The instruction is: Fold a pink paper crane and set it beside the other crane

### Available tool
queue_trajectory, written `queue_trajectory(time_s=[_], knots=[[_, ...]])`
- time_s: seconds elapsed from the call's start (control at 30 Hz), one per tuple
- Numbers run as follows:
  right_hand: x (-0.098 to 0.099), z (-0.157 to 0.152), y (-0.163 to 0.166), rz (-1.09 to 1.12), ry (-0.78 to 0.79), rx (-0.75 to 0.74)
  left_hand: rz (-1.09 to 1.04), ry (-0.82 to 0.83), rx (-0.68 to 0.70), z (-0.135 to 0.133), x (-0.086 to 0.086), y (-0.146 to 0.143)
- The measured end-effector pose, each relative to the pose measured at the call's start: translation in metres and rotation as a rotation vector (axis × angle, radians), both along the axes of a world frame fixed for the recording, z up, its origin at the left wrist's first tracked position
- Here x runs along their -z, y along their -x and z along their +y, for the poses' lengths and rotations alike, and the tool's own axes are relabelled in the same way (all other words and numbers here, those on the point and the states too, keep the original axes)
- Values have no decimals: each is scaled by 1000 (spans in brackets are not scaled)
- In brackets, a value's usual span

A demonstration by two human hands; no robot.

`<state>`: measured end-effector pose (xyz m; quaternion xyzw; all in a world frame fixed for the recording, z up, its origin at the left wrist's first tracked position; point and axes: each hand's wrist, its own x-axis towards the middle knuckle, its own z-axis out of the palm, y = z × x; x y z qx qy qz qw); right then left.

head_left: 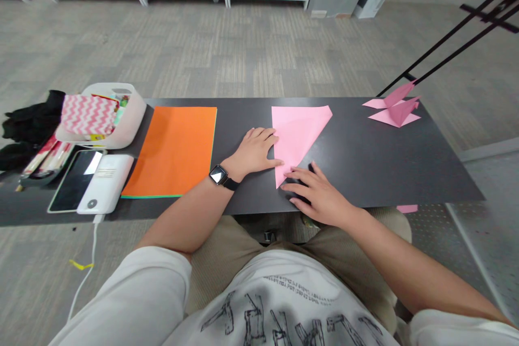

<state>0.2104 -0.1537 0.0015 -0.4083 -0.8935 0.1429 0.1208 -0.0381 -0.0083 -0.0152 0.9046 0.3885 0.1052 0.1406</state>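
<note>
A sheet of pink paper, folded to a tapering shape with its narrow point toward me, lies flat on the dark table. My left hand rests along its left edge, fingers stretched out, the thumb touching the paper low down. At the lower tip, my right hand lies with fingers spread, its index fingertip at the paper's lower right edge. Neither hand grips anything. A dark watch is on my left wrist.
Left of the hands is a stack of orange paper. Farther left are a white basket, a phone, and a white power bank with a cable. Pink folded paper figures stand at the far right. A black stand rises behind them.
</note>
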Motion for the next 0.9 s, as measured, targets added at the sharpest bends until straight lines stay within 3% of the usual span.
queue_trajectory(time_s=[0.9], knots=[[17,-6,4,39,-99,71,8,-29,4,-4,-3,-2]])
